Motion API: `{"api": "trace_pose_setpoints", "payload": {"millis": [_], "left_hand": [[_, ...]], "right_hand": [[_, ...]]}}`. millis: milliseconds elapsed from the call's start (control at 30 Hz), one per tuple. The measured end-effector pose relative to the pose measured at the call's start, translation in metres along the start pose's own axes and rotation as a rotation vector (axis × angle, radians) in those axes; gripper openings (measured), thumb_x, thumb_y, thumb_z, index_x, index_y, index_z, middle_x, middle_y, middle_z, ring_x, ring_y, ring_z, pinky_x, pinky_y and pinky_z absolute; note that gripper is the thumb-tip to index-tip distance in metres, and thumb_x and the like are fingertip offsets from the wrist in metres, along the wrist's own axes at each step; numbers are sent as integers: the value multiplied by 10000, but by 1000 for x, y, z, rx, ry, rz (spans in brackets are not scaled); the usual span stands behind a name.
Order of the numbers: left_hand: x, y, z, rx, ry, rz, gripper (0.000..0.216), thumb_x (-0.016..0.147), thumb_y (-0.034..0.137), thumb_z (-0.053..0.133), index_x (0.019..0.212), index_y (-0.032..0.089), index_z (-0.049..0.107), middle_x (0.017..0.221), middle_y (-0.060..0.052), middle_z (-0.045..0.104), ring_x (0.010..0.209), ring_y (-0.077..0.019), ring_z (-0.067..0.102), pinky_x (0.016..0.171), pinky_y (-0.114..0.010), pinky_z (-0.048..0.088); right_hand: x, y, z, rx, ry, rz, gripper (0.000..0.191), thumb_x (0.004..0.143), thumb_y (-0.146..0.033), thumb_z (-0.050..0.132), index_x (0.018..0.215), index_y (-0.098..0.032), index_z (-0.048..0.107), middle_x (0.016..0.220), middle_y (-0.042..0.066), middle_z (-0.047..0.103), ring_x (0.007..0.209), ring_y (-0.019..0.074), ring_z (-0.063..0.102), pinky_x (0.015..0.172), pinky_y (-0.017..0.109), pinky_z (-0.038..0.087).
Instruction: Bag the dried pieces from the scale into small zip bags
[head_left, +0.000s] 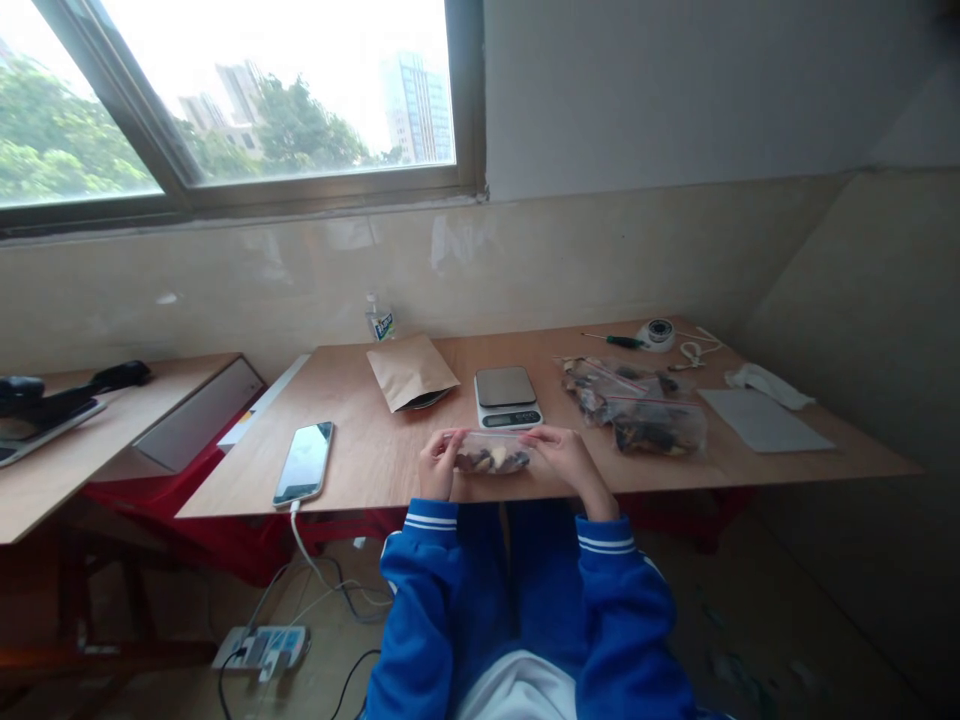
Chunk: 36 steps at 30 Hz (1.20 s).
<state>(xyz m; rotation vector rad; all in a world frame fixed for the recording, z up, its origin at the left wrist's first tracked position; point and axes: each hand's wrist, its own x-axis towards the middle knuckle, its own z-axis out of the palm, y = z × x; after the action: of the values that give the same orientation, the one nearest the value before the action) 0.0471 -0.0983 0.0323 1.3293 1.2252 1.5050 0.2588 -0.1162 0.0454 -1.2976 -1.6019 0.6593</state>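
A small clear zip bag with brown and pale pieces inside lies at the near edge of the wooden table. My left hand pinches its left end and my right hand pinches its right end along the top strip. Both hands are closed on the bag. Just behind it stands a small digital kitchen scale with a bare platform. Blue sleeves with white stripes cover both my wrists.
Several filled clear bags lie to the right of the scale. A brown paper pouch and a phone on a cable lie to the left. A white sheet, a screwdriver, a tape roll and a small bottle sit further back.
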Motion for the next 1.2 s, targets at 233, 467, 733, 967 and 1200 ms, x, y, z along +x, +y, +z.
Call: {"api": "trace_pose_setpoints", "payload": {"millis": [233,467,733,967,1200], "left_hand": [[-6,0,3,47,70,13,420,740,573,592,725,157,652,652,-24,629,578,-129,562,574,-245,462],[-1,-1,10,-156,181,-141,507,666,662,597,659,156,563,488,49,455,425,-60,405,416,-188,338],[2,-6,-9,-267,265,-255,540,587,683,639,651,173,473,494,84,418,350,-26,320,332,-167,220],[1,0,-14,-229,157,-253,545,634,692,596,622,152,527,513,29,501,386,-55,408,370,-186,298],[8,1,-20,-144,-142,-282,619,714,677,488,905,121,684,841,-104,655,603,-139,580,467,-231,424]], "right_hand": [[-2,4,0,79,7,23,209,797,-337,565,772,-204,725,775,28,734,755,209,672,701,300,499],[-2,1,-1,310,-68,106,376,733,-529,643,848,-182,734,845,62,744,836,241,683,816,371,513],[-1,-1,-3,351,-163,116,550,817,-649,468,986,-174,687,916,102,731,884,230,685,867,390,502],[-2,-4,29,408,-306,112,440,741,-586,622,877,-170,671,895,63,716,868,194,664,831,338,514],[-5,24,-41,369,463,191,500,728,-622,594,921,-166,662,833,62,710,774,216,661,679,319,530]]}}
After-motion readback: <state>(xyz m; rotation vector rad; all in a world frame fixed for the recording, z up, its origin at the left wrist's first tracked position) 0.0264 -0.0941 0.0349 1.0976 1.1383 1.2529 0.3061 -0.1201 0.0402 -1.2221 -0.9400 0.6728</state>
